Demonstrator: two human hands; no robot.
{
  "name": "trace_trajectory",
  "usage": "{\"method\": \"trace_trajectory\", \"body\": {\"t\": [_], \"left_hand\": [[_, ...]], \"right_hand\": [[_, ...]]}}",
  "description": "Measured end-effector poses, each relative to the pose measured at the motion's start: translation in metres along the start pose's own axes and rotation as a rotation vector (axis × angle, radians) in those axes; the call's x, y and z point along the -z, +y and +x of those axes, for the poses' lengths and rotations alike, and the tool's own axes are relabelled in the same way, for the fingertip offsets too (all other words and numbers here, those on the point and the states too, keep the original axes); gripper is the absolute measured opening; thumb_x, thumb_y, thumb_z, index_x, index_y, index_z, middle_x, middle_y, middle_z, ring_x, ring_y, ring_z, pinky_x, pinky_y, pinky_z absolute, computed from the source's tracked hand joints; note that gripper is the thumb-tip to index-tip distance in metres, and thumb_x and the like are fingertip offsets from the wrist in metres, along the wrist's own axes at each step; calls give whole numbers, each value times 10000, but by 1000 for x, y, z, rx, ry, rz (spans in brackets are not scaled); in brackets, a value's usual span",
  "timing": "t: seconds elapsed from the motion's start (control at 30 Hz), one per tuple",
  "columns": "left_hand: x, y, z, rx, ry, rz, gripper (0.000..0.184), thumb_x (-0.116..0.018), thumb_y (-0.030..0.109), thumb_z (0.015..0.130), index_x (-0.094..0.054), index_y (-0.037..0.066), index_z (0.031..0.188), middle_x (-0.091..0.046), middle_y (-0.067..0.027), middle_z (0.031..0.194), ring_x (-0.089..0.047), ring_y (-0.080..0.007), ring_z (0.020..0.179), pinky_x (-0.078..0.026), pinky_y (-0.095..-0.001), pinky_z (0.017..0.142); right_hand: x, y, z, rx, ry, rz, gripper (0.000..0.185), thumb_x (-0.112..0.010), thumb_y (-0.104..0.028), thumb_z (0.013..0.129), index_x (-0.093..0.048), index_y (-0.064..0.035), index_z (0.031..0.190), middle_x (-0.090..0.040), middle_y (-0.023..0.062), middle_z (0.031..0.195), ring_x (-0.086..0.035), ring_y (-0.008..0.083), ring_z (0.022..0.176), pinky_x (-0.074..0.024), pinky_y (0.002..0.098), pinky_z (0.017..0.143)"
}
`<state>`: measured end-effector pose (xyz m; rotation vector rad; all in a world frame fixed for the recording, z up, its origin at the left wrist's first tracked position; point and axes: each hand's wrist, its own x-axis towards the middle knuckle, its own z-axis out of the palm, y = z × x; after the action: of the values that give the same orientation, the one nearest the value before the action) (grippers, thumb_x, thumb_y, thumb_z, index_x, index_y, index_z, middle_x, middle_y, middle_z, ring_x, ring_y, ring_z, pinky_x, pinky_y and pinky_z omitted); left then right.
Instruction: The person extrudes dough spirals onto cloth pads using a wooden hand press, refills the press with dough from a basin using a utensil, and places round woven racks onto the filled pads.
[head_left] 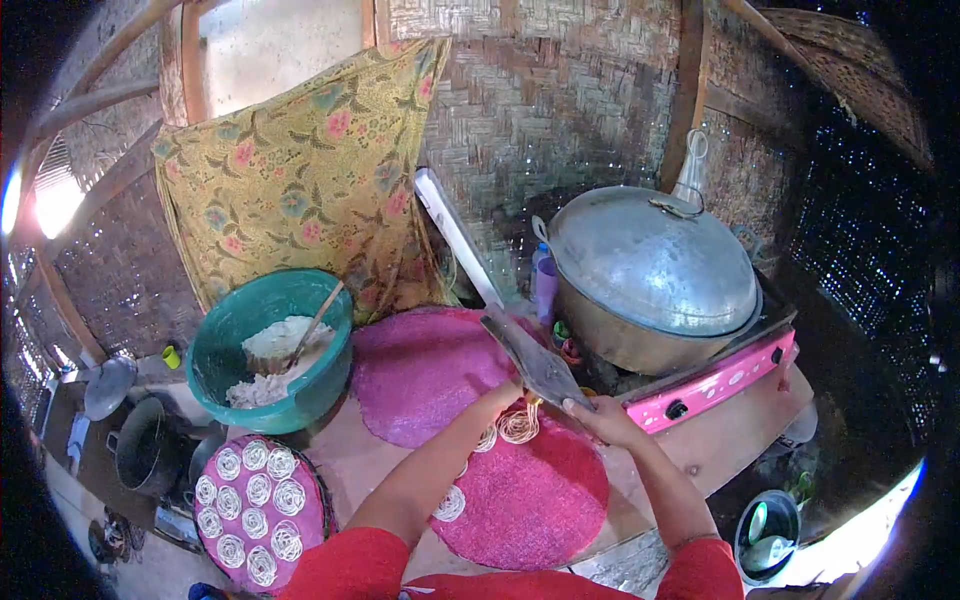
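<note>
Red sleeves (352, 562), tool (542, 366) in right grip (608, 421)

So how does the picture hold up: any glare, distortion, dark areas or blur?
Head view: strong fisheye bending, black corners. Same head view: light blown out at far left and lower right, bright glare on the lid; the right-hand wall is deep in shadow, pricked by light; the wooden tool shows no obvious blur.

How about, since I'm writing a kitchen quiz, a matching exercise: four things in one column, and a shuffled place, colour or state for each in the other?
Column one:
1. Dark tool
2. Tub
3. Pot
4. Cloth

Column two:
A. Flowered, hanging up
B. Covered by a silvery lid
C. Held in the right hand
D. Green, with white mixture inside

Pairs: 1-C, 2-D, 3-B, 4-A
</note>
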<state>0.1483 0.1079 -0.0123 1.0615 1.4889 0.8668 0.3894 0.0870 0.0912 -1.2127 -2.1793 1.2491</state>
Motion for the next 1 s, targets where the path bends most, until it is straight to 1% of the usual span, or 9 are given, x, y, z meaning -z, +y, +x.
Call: {"method": "trace_trajectory", "body": {"t": [0.17,0.37,0.53,0.7,0.77,0.83,0.9,0.97,1.0], "left_hand": [[7,-3,-2,23,12,20,634,-293,581,913,-551,81,1205,-591,-82,1115,-469,-224,1113,-334,-398,962],[11,-28,-10,13,83,204,625,-287,549,926,-551,63,1216,-628,-97,1063,-494,-239,1096,-327,-416,981],[3,-59,-55,-589,273,1108,594,-422,526,878,-512,82,1262,-528,-142,1236,-450,-316,1157,-310,-516,972],[9,-30,-122,-631,365,1319,721,-563,545,781,-462,31,1277,-389,-170,1356,-410,-338,1186,-361,-481,923],[33,-56,-90,-619,665,847,740,-498,591,819,-395,71,1335,-372,-150,1381,-431,-319,1178,-364,-452,945],[33,31,-137,-540,463,-479,788,-369,675,839,-403,53,1322,-552,-126,1195,-555,-297,1021,-387,-397,953],[49,89,-192,-607,112,-1023,797,-290,715,834,-439,76,1286,-581,-107,1155,-563,-281,1011,-424,-422,903],[34,133,-238,-600,186,-1206,728,-294,729,824,-537,103,1103,-621,-73,948,-591,-254,860,-459,-430,816],[35,119,-243,-587,212,-1220,728,-294,729,824,-537,103,1103,-621,-73,948,-591,-254,860,-459,-430,816]], "right_hand": [[-6,21,20,-55,-59,-70,708,-514,-678,763,-618,22,756,-596,126,643,-591,238,610,-447,373,582],[-12,5,13,-25,43,-105,676,-532,-660,767,-635,7,807,-610,131,681,-602,250,652,-452,376,628],[-10,12,3,10,27,-34,653,-540,-625,787,-650,5,924,-622,131,723,-600,243,678,-459,371,653],[0,-2,-31,65,106,-39,632,-535,-605,804,-646,12,885,-618,106,717,-583,183,652,-455,339,606],[5,-7,-46,-38,-35,59,600,-507,-589,833,-624,-1,817,-577,61,654,-541,127,568,-411,281,501],[10,-28,-71,8,-167,167,581,-486,-582,851,-605,-14,827,-551,37,635,-510,112,529,-379,263,463],[12,-37,-75,38,-314,273,562,-464,-575,868,-587,-27,838,-525,13,615,-479,97,490,-347,245,425],[8,-35,-76,-66,-919,197,581,-421,-601,879,-561,-40,934,-518,3,628,-472,97,486,-349,231,422],[-3,-48,-94,-122,-924,321,600,-371,-610,894,-549,-42,969,-534,5,643,-488,92,500,-366,220,432]]}}
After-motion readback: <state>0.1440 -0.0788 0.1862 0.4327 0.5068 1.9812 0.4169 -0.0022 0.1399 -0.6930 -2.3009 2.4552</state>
